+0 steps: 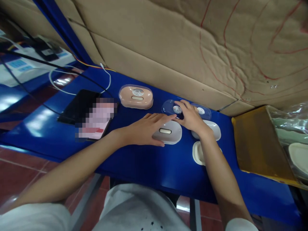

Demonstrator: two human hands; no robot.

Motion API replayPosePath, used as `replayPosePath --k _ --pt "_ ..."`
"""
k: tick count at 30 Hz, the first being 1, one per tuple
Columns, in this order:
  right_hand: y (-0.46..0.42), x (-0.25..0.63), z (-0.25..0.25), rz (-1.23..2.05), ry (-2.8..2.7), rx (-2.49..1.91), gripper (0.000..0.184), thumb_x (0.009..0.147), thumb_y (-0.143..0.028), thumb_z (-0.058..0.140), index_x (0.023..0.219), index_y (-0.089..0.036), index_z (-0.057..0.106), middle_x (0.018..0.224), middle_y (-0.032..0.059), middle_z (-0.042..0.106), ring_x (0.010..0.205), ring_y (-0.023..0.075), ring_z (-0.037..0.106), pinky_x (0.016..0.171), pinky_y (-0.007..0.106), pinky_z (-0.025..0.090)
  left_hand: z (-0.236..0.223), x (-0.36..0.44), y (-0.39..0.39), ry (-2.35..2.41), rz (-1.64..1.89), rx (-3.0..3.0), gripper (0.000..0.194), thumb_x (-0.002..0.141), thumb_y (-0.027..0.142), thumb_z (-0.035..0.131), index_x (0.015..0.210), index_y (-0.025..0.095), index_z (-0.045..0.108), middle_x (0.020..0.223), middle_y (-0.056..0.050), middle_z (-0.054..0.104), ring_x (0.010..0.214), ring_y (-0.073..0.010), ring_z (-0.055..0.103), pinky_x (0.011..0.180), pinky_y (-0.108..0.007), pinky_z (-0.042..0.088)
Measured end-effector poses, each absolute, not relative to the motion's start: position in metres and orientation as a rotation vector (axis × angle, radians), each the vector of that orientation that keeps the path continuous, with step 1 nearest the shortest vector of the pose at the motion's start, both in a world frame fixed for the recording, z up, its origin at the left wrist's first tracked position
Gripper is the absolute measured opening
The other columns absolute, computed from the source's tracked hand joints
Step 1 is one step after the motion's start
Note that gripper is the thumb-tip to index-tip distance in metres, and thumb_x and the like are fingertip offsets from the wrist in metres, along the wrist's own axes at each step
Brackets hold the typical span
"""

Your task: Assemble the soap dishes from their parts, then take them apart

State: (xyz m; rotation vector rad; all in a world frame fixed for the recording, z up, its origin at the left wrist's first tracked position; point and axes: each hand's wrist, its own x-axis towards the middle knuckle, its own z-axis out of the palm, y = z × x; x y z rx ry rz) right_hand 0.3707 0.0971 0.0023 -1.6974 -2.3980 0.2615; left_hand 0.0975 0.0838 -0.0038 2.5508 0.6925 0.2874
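Observation:
My left hand [146, 128] reaches around the left end of a white oval dish [174, 136], thumb along its near rim and fingers along its far rim. A pale pill-shaped insert [165, 131] shows in that dish. Just behind it, my right hand [191, 117] has thumb and fingers closed at the right end of a clear lid [168, 106] bearing a round label. Another clear lid [205, 112] lies partly behind my right hand. A second white dish [215, 130] and a smaller cream dish [197, 153] are partly covered by my right forearm.
A pink dish under a clear cover [136, 99] stands at the back. Left of it lie a black case [77, 104] and a phone with a blurred screen [98, 118]. Cables cross the blue table [144, 163]. A cardboard box [260, 141] stands right, brown cardboard behind.

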Motion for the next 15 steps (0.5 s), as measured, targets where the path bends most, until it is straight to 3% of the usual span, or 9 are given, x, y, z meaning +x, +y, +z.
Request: replayPosePath --k 6,11,15 --pt "0.097 0.375 0.018 0.34 -2.326 -1.582 0.07 0.095 -0.051 0.074 0.156 -0.026 0.051 0.158 0.0165 0.058 0.146 0.0406 0.054 0.118 0.063 0.043 -0.004 0.098 0.086 0.753 0.396 2.534 0.12 0.086 0.047 0.09 0.174 0.035 0.01 0.169 -0.017 0.039 0.156 -0.0399 0.041 0.125 -0.059 0.036" --pt "0.079 0.373 0.037 0.542 -2.359 -1.429 0.067 0.094 -0.053 0.075 0.153 -0.029 0.054 0.156 0.0132 0.058 0.145 0.0357 0.056 0.12 0.056 0.045 -0.007 0.1 0.087 0.867 0.645 2.608 0.114 0.087 0.042 0.09 0.174 0.033 0.015 0.178 -0.021 0.019 0.161 -0.0447 0.033 0.128 -0.067 0.031" --pt "0.064 0.363 0.038 0.671 -2.43 -1.38 0.074 0.092 -0.053 0.078 0.157 -0.03 0.049 0.158 0.0136 0.055 0.143 0.0365 0.057 0.12 0.057 0.045 -0.013 0.1 0.089 0.881 0.69 2.606 0.104 0.093 0.042 0.083 0.174 0.032 0.017 0.177 -0.022 0.023 0.161 -0.0447 0.032 0.127 -0.068 0.033"
